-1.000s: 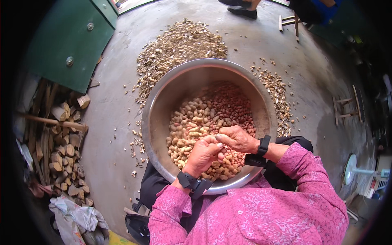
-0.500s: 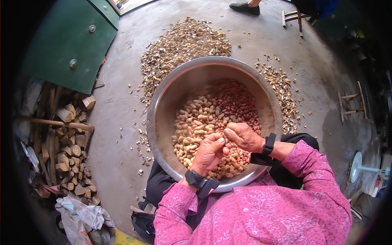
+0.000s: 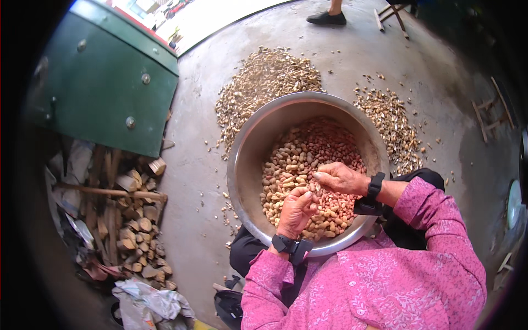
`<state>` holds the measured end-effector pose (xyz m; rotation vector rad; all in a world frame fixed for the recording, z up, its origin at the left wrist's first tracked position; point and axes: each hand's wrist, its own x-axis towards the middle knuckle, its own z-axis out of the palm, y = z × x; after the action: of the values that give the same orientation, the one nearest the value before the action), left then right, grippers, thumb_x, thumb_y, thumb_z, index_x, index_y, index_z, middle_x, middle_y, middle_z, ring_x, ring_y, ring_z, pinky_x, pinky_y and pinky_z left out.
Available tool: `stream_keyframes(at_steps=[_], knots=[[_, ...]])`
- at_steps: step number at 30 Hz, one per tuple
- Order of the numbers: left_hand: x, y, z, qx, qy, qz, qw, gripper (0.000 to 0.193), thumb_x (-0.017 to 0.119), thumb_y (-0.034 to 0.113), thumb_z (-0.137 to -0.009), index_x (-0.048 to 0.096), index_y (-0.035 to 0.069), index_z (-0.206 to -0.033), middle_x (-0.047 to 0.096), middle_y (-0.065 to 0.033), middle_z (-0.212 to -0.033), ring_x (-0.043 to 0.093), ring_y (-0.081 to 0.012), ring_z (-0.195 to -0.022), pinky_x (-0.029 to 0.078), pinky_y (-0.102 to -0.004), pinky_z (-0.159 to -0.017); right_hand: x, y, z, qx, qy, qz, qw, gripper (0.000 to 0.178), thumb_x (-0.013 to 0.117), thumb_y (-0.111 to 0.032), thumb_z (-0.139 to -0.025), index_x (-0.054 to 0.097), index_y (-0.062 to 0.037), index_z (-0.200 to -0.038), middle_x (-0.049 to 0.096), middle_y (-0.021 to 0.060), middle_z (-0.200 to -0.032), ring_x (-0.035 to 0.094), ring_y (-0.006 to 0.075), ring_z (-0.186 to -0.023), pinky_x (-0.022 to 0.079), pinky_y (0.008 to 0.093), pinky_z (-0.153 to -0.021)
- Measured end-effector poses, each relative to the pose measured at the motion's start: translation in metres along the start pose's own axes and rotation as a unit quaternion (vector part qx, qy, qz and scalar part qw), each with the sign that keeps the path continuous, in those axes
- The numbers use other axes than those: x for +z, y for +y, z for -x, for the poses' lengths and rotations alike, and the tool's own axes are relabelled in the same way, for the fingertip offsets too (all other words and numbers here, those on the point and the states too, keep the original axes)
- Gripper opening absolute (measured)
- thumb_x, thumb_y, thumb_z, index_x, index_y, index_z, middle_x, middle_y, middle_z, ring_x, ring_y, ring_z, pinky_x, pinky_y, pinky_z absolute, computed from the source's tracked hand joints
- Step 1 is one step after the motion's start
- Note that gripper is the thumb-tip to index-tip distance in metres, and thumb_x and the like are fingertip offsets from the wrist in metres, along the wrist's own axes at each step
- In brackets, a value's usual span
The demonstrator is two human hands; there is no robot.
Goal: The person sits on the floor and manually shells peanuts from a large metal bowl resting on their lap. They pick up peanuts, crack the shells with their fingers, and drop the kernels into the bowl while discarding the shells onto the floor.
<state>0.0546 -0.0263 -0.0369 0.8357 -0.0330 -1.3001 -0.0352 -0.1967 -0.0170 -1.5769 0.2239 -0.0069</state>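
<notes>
Both hands, left hand and right hand, pinch one peanut between fingertips right over the steel basin on the floor, so kernels drop straight in.

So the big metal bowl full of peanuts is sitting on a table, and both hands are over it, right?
Not quite. The head view shows the metal bowl of peanuts on the concrete floor, not a table. Left hand and right hand are over it.
</notes>
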Motion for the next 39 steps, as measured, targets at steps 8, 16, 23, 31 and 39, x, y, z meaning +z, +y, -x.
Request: stream_keyframes(at_steps=[8, 16, 23, 31, 39], knots=[[0.011, -0.001, 0.019, 0.019, 0.168, -0.115, 0.979, 0.006, 0.058, 0.005, -0.080, 0.054, 0.009, -0.080, 0.059, -0.0066, -0.067, 0.055, -0.0125, -0.051, 0.046, -0.0229, -0.045, -0.018, -0.017, 0.022, -0.052, 0.096, -0.035, 0.993, 0.034, 0.044, -0.026, -0.087, 0.053, 0.0000, -0.068, 0.050, 0.0025, -0.056, 0.047, 0.0097, -0.053, 0.039, 0.0277, -0.050], [0.053, -0.009, 0.033, 0.048, 0.143, -0.204, 0.967, 0.006, 0.058, 0.003, -0.079, 0.054, 0.007, -0.082, 0.058, -0.0055, -0.069, 0.054, -0.0118, -0.054, 0.047, -0.0223, -0.047, -0.016, -0.005, 0.043, -0.035, 0.038, -0.220, 0.974, 0.022, 0.047, -0.021, -0.087, 0.053, -0.0001, -0.083, 0.059, 0.0064, -0.073, 0.060, 0.0113, -0.060, 0.052, 0.0242, -0.054], [0.081, -0.018, 0.032, 0.078, 0.089, -0.253, 0.960, 0.008, 0.059, 0.003, -0.079, 0.056, 0.005, -0.086, 0.060, -0.0041, -0.074, 0.055, -0.0099, -0.061, 0.044, -0.0212, -0.050, -0.006, -0.007, 0.059, -0.024, -0.051, -0.136, 0.989, 0.045, 0.052, -0.041, -0.082, 0.055, 0.0028, -0.086, 0.058, 0.0105, -0.077, 0.058, 0.0154, -0.066, 0.050, 0.0272, -0.056], [0.107, -0.032, 0.024, 0.074, 0.049, -0.303, 0.949, 0.016, 0.056, 0.003, -0.080, 0.052, 0.004, -0.096, 0.059, -0.0078, -0.078, 0.057, -0.0137, -0.060, 0.048, -0.0267, -0.049, -0.037, 0.004, 0.074, -0.106, 0.012, -0.123, 0.987, 0.023, 0.059, -0.021, -0.076, 0.057, 0.0020, -0.078, 0.055, 0.0040, -0.062, 0.052, 0.0095, -0.056, 0.043, 0.0247, -0.050], [0.081, -0.012, 0.030, 0.037, 0.063, -0.229, 0.971, 0.010, 0.054, 0.009, -0.084, 0.054, 0.005, -0.093, 0.060, -0.0082, -0.078, 0.056, -0.0140, -0.058, 0.050, -0.0280, -0.053, -0.110, -0.008, 0.099, -0.136, 0.398, 0.294, 0.858, 0.016, 0.053, -0.015, -0.073, 0.058, -0.0018, -0.079, 0.059, 0.0140, -0.070, 0.057, 0.0252, -0.066, 0.046, 0.0373, -0.062]])
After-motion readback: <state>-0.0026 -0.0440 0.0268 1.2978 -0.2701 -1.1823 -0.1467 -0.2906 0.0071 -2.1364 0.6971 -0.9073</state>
